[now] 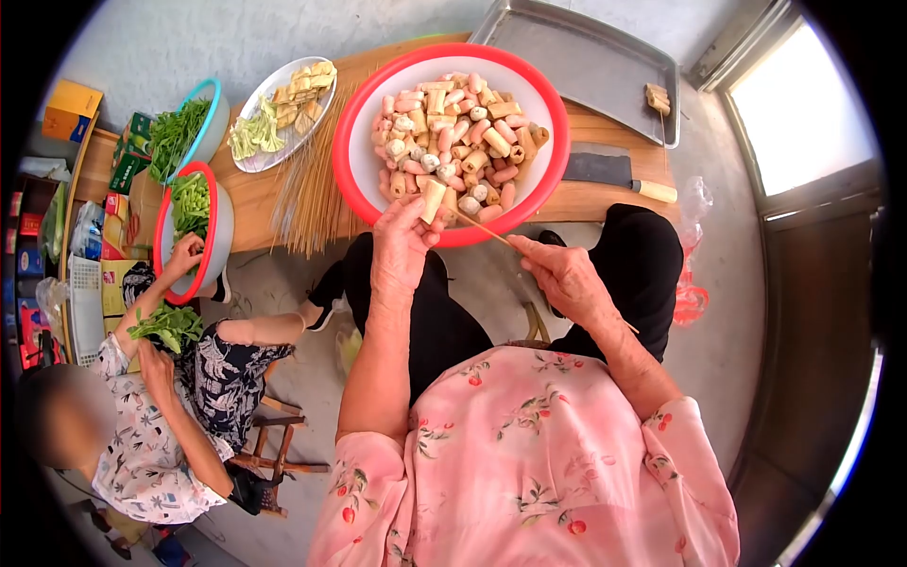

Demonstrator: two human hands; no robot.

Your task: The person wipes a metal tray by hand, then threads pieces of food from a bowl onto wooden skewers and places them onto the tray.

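My left hand (404, 238) pinches a pale tan roll (433, 201) over the near edge of a large red-rimmed basin (348, 142). A thin wooden skewer (489, 230) runs from near that roll back through my right hand (565, 276), whose fingers are closed round it. Whether the tip has entered the roll is too small to tell. Tan rolls, pink sausage pieces (505, 132) and whitish balls (430, 163) fill the basin. Many loose skewers (316, 165) lie on the wooden table to the left of it.
A cleaver (600, 168) lies right of the basin, below a metal tray (586, 57) bearing one loaded skewer (658, 99). At left are an oval plate (248, 163), two bowls of greens (192, 203) and a seated person (170, 406) holding leaves.
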